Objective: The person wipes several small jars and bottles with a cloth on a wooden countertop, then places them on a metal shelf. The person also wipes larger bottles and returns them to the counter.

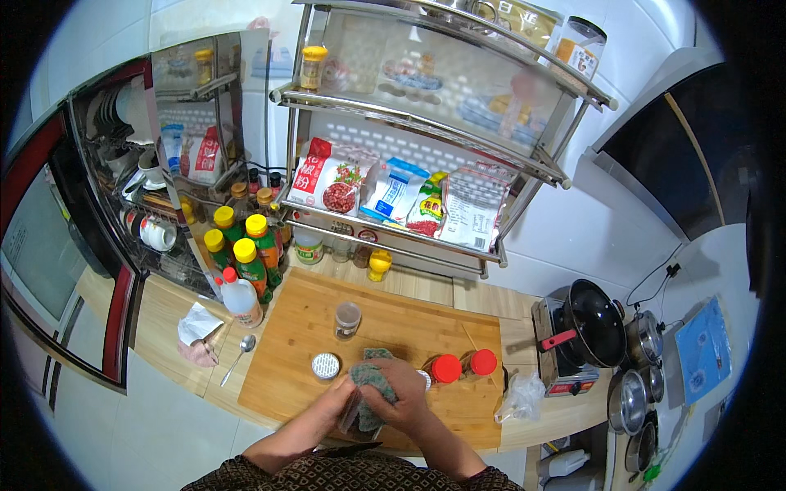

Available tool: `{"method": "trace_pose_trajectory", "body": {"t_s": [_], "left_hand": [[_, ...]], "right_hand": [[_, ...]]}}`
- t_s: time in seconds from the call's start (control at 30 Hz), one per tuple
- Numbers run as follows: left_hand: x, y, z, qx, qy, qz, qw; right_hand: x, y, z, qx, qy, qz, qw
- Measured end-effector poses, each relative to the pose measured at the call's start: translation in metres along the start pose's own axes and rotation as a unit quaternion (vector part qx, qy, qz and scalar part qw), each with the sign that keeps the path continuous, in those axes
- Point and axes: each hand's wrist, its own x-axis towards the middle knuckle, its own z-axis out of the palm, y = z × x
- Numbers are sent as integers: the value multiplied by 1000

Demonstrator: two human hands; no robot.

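Low over the front of the wooden cutting board [288, 344], my left hand [331, 402] grips a transparent jar [350, 417], mostly hidden by my hands. My right hand [402, 390] presses a grey-green cloth [371, 380] against it; part of the cloth hangs down along the jar. Whether cloth goes inside the jar cannot be made out. Beyond my hands stands another transparent jar [347, 320] without a lid. A perforated white shaker lid [325, 366] lies left of my hands. To the right are two red-capped spice jars [445, 368] [480, 362], with a second white lid [425, 379] partly hidden.
Several yellow-capped bottles [250, 261] and a white jug [241, 301] stand at the back left. A spoon [238, 359] and tissue [198, 323] lie left of the board. Behind rises a metal rack [393, 110] with spice packets. A plastic bag [522, 398] and a wok [592, 322] on a stove are right.
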Motion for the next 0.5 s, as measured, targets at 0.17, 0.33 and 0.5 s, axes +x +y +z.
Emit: {"method": "trace_pose_trajectory", "body": {"t_s": [0.17, 0.33, 0.5], "left_hand": [[7, 5, 13, -142, 122, 0, 982], [13, -8, -2, 66, 118, 195, 971], [4, -3, 5, 83, 30, 283, 955]], "right_hand": [[-3, -8, 14, -60, 44, 31, 997], [-22, -9, 33, -66, 62, 66, 994], [-16, -2, 23, 367, 102, 255, 889]]}}
